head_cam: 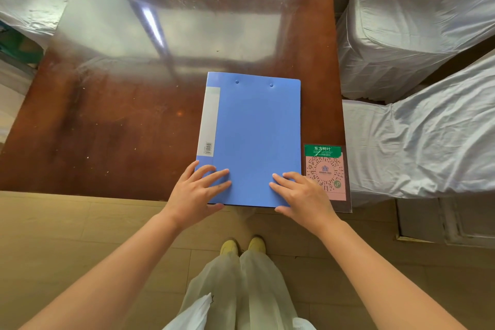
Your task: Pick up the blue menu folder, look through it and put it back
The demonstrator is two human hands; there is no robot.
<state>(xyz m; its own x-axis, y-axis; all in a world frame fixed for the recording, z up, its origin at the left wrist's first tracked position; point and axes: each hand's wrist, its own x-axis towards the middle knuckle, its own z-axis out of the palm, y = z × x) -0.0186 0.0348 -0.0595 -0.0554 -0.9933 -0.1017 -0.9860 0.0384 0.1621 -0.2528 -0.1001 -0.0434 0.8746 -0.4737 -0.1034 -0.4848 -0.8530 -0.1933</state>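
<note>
The blue menu folder [254,131] lies closed and flat on the brown table [107,128], close to its near right corner, with a white spine label along its left side. My left hand [197,193] grips the folder's near left corner, fingers spread on the cover and thumb under the edge. My right hand [300,195] holds the near right corner the same way, fingers on top and thumb at the front edge.
A pink QR-code card [325,169] with a green header is stuck to the table just right of the folder. Two chairs in white covers [417,128] stand close on the right. Another covered chair [24,0] is at the far left. The table's far half shines with glare.
</note>
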